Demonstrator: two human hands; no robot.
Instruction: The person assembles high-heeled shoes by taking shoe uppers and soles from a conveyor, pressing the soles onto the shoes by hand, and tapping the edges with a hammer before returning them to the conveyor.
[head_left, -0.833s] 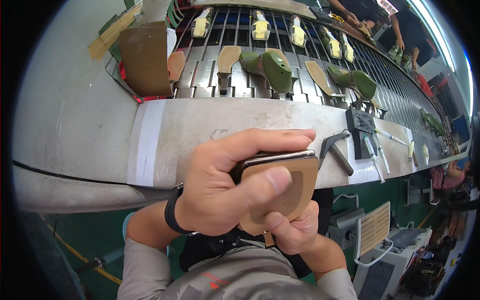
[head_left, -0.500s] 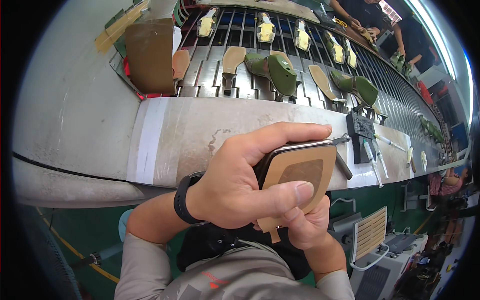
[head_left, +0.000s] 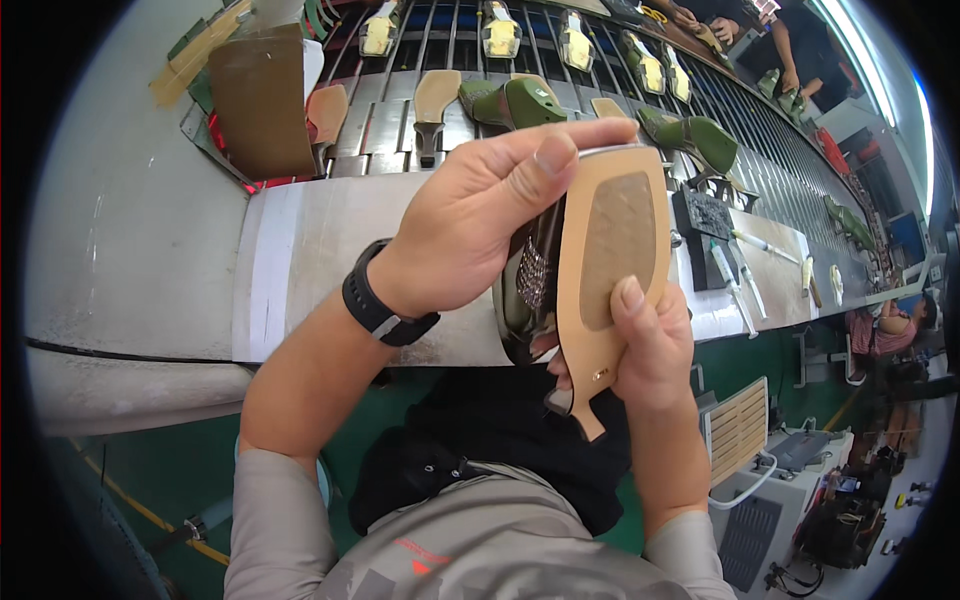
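A tan shoe sole (head_left: 574,250) with a long textured panel faces up, lying against a dark shoe (head_left: 515,300) with a glittery band. Its narrow tab points toward me. My right hand (head_left: 655,350) grips the sole and shoe near the tab end, thumb flat on the panel's lower edge. My left hand (head_left: 465,220), wearing a black wristband, cups the far, wide end. Its forefinger stretches across the tip and its thumb rests by the edge; its other fingers are hidden behind the shoe.
A worktable (head_left: 330,270) lies beneath my hands. Beyond it, a slatted conveyor (head_left: 375,145) carries green shoe lasts (head_left: 700,140) and tan soles (head_left: 436,95). At the right are a black block (head_left: 703,215) and several syringes (head_left: 748,283). A brown board (head_left: 260,110) stands left. Co-workers' hands (head_left: 715,28) show far right.
The shoe and sole have turned more upright and show more of the sole and the shoe's side. My left thumb has moved off the panel to the far end.
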